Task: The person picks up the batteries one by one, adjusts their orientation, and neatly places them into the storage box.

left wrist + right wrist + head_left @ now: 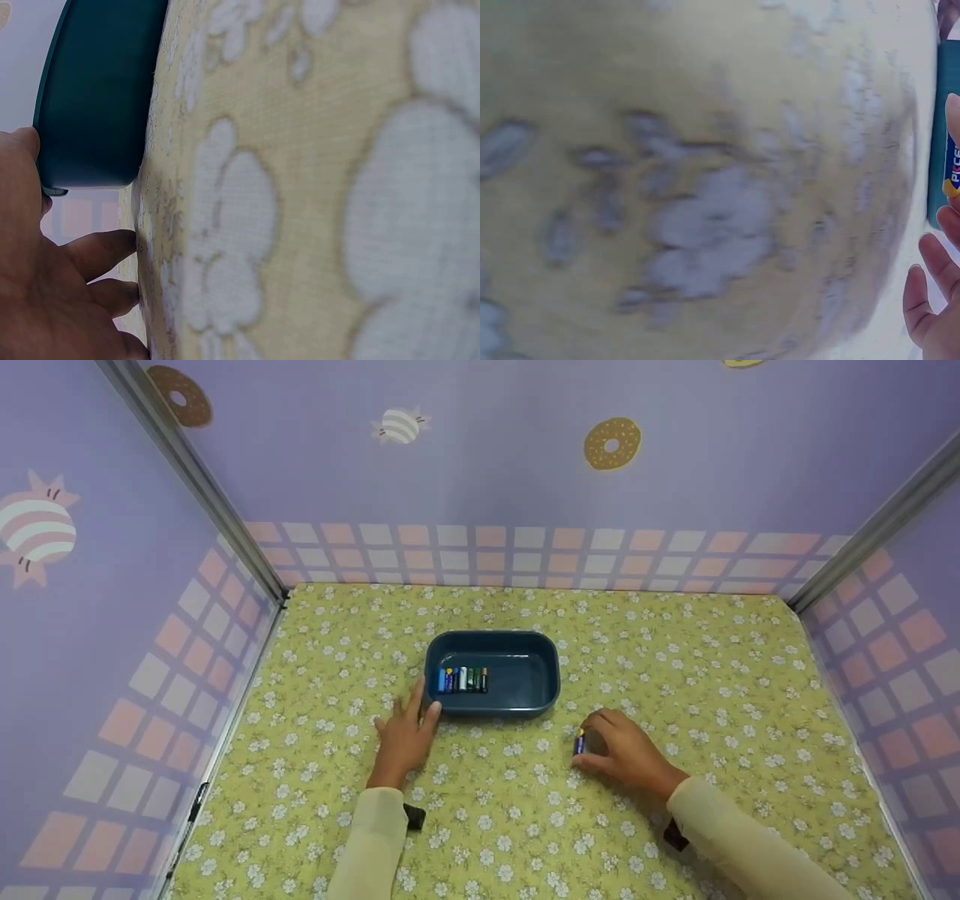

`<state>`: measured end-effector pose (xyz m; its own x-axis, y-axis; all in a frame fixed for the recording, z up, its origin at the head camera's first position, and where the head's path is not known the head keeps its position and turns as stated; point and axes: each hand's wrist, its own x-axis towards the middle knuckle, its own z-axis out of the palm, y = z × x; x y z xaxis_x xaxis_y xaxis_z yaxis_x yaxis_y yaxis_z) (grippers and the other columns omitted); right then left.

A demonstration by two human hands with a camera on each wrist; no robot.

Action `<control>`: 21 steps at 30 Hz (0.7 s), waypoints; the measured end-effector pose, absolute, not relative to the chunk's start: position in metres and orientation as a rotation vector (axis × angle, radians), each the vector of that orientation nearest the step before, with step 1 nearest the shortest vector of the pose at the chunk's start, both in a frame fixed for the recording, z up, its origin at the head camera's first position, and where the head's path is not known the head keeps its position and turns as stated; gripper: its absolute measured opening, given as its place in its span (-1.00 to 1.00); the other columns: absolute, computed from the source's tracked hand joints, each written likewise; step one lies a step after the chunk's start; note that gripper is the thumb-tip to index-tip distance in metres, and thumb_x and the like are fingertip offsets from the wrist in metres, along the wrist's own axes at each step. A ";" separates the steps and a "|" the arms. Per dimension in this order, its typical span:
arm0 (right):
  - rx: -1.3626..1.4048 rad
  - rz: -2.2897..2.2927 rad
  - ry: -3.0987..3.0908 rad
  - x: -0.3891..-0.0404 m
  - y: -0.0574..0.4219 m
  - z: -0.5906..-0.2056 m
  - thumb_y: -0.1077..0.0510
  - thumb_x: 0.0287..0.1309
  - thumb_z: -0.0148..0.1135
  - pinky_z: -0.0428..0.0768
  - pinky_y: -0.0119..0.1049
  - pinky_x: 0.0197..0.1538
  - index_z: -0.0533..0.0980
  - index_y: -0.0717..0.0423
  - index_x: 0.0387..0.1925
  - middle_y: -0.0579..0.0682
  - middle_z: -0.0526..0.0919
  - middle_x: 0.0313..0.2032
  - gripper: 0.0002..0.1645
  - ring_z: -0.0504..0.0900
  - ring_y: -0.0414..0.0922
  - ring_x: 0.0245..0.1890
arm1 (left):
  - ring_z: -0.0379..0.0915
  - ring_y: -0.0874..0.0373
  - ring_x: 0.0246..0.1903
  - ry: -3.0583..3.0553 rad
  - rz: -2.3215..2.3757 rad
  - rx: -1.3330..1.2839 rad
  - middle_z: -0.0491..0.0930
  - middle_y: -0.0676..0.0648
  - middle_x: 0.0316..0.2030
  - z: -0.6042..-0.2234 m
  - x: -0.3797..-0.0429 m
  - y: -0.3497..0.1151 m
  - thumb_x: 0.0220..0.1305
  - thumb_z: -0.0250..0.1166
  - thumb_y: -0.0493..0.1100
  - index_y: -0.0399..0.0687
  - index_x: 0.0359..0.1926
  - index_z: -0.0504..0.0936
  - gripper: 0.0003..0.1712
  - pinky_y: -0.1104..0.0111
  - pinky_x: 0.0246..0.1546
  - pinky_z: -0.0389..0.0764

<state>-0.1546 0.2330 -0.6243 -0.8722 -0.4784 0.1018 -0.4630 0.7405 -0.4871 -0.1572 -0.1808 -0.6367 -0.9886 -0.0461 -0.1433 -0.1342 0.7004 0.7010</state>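
Observation:
A dark teal plastic bin [529, 709] stands on the flowered cloth. Inside it, against the left part, several batteries [463, 680] lie side by side in a row, blue, white, green and dark. My left hand [405, 741] is at the bin's front left corner, its thumb touching the rim and its index finger along the left side; in the left wrist view its other fingers [112, 253] touch the cloth. To the right and in front of the bin, my right hand [626, 750] pinches a blue battery [579, 741] with a yellow end, between thumb and fingers, low over the cloth.
Yellow cloth with white flowers [712, 675] covers the table. Purple walls [495, 472] with pink and white squares stand behind and on both sides, with metal posts [217, 502] at the corners. Dark wrist devices [415, 817] show beside the sleeves.

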 end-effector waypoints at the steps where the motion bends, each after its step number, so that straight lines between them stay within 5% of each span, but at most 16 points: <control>1: -0.795 -0.803 2.903 -0.156 0.232 -0.622 -0.26 0.10 0.50 0.63 -0.10 0.05 0.55 -0.13 0.05 -0.22 0.55 0.00 -0.42 0.53 -0.20 0.03 | -0.23 -0.35 0.59 2.786 1.164 -0.159 0.02 -0.21 0.60 -0.636 -0.157 -0.181 0.43 -0.22 0.57 0.61 0.62 -0.20 -0.14 -0.41 0.41 -0.55; 17: -0.984 -0.941 2.977 -0.207 0.211 -0.581 -0.20 0.10 0.53 0.63 0.00 0.13 0.54 0.03 0.08 -0.07 0.56 0.06 -0.37 0.59 -0.01 0.10 | -0.27 -0.44 0.57 2.757 1.187 -0.181 -0.10 -0.26 0.62 -0.636 -0.156 -0.181 0.39 -0.23 0.61 0.70 0.60 -0.24 -0.14 -0.48 0.37 -0.51; 21: -1.046 -0.947 2.995 -0.223 0.202 -0.574 -0.23 0.11 0.50 0.63 -0.03 0.09 0.53 0.02 0.10 -0.06 0.56 0.07 -0.35 0.58 -0.05 0.06 | -0.23 -0.38 0.58 2.789 1.161 -0.140 0.03 -0.26 0.59 -0.636 -0.157 -0.182 0.43 -0.23 0.57 0.60 0.62 -0.21 -0.14 -0.47 0.39 -0.51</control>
<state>-0.2228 0.2020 -0.5740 -0.7874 -0.5196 0.3317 -0.6158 0.6391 -0.4608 -0.1565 -0.1820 -0.6357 -0.9889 -0.0399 -0.1433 -0.1297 0.7021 0.7001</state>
